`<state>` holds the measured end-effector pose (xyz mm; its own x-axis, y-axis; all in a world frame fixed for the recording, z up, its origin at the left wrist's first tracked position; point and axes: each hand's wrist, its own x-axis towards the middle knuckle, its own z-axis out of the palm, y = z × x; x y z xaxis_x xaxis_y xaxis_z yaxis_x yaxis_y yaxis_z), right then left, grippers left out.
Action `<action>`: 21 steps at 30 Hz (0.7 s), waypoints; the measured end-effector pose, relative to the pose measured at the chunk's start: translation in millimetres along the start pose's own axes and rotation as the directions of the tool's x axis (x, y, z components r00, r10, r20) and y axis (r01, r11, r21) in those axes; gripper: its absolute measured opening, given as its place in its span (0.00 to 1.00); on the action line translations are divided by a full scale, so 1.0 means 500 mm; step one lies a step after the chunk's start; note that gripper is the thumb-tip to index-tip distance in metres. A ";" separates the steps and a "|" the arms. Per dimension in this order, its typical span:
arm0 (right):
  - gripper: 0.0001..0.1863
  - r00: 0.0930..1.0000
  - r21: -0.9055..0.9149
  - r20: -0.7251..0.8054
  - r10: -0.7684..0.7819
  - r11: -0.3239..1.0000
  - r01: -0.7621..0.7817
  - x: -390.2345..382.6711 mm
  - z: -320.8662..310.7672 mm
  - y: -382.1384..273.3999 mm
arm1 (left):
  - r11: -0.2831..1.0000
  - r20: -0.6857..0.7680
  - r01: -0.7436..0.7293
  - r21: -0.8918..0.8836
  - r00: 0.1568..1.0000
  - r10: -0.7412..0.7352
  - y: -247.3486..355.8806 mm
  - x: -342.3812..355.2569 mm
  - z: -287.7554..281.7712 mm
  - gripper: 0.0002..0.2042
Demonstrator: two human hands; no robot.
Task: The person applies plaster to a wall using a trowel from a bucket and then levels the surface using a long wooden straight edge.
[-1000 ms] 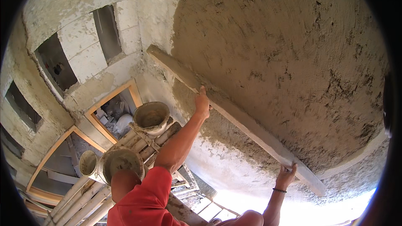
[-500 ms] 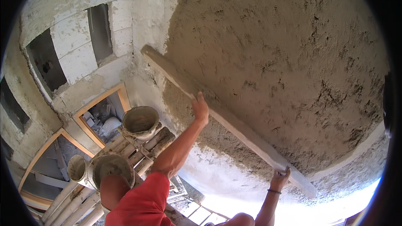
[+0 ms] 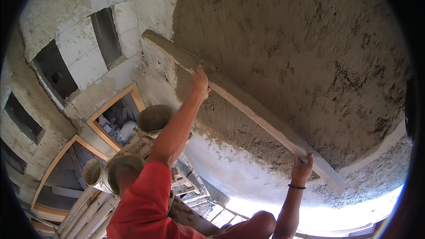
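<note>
Against the wet mortar (image 3: 283, 53) on the wall, I hold a long plastering straightedge (image 3: 252, 109). It slants from upper left to lower right, with mortar coating its upper side. My left hand (image 3: 200, 82) is closed around its lower edge, left of the middle. Closer to the lower right end, my right hand (image 3: 302, 169) grips the same edge, a dark bead bracelet on the wrist. The fingers of both hands are partly hidden by the board.
Several mortar-stained buckets stand at lower left, including a large bucket (image 3: 155, 118) and a small pail (image 3: 93, 172). They rest by scaffold poles (image 3: 84, 212). Wood-framed openings (image 3: 116, 115) lie beyond. Below the mortar runs a paler wall strip (image 3: 212, 159); a ladder-like frame (image 3: 186, 186) stands underneath.
The straightedge has slid up the wall, its left end also shifting a little left. Both hands have risen with it, still gripping, and my left arm reaches farther up.
</note>
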<state>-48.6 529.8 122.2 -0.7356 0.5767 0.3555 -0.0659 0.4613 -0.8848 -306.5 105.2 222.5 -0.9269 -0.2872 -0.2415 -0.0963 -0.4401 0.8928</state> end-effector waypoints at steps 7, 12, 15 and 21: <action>0.39 0.946 0.619 -0.038 0.323 0.750 -0.231 -0.022 -0.133 0.179 | 0.985 -0.069 -0.149 -0.091 0.987 0.143 -0.253 -0.079 0.060 0.20; 0.39 0.962 0.503 -0.078 0.262 0.843 -0.189 0.011 -0.134 0.176 | 0.969 -0.048 -0.238 -0.058 0.971 0.235 -0.162 -0.137 0.102 0.18; 0.36 0.969 0.372 -0.084 0.232 0.910 -0.185 0.040 -0.047 0.019 | 0.929 -0.128 -0.367 -0.049 0.925 0.359 -0.012 -0.054 0.095 0.19; 0.34 0.922 0.926 0.081 0.379 0.313 -0.210 0.049 0.047 -0.220 | 0.944 -0.134 -0.328 -0.032 0.938 0.321 0.202 -0.026 0.069 0.23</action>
<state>-75.5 477.5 221.0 -0.7576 0.6519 -0.0319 -0.4908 -0.6012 -0.6306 -316.4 93.7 328.9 -0.8515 -0.5243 0.0095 0.2247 -0.3485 0.9100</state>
